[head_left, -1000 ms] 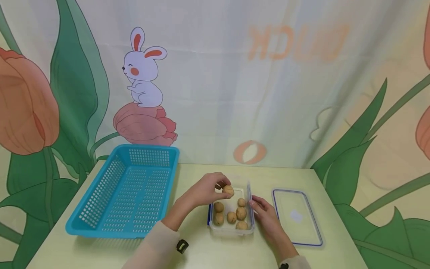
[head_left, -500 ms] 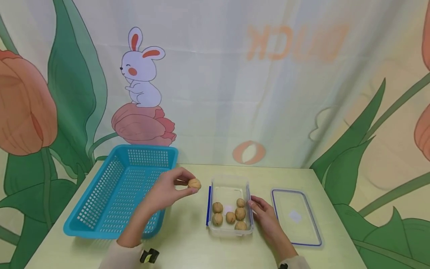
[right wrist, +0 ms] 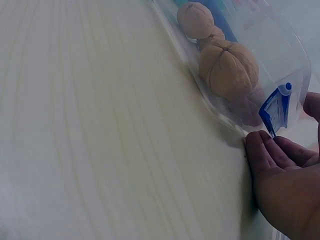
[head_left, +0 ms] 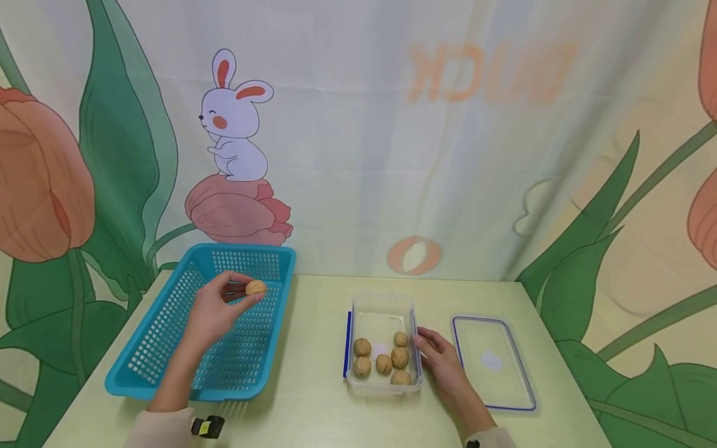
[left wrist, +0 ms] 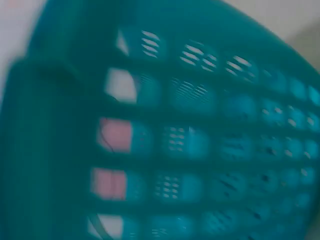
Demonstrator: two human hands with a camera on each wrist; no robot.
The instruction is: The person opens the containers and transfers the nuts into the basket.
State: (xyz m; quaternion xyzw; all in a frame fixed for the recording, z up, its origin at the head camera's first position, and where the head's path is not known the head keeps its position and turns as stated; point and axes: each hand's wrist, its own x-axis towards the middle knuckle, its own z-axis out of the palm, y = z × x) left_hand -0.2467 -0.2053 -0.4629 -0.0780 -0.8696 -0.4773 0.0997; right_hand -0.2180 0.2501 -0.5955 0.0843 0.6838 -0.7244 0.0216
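Between thumb and fingers my left hand (head_left: pixel 215 311) pinches a walnut (head_left: pixel 256 288), held over the blue plastic basket (head_left: pixel 288 292). In the left wrist view only the blurred perforated basket wall (left wrist: pixel 160 112) shows, without the hand. My right hand (head_left: pixel 442 358) holds the right side of a clear food container (head_left: pixel 383 389); its thumb is by the rim. The right wrist view shows fingertips (right wrist: pixel 255 142) against the container by a blue latch (right wrist: pixel 277 107). Several walnuts (head_left: pixel 399 357) lie in the container's near part.
A clear lid (head_left: pixel 506 386) with a blue seal lies flat right of the container. Everything stands on a pale yellow table (head_left: pixel 325 404). Behind it hangs a printed curtain (head_left: pixel 347 155) with a rabbit and tulips.
My left hand has carried the walnut leftward from over the container to over the basket. The right hand has stayed at the container's side.
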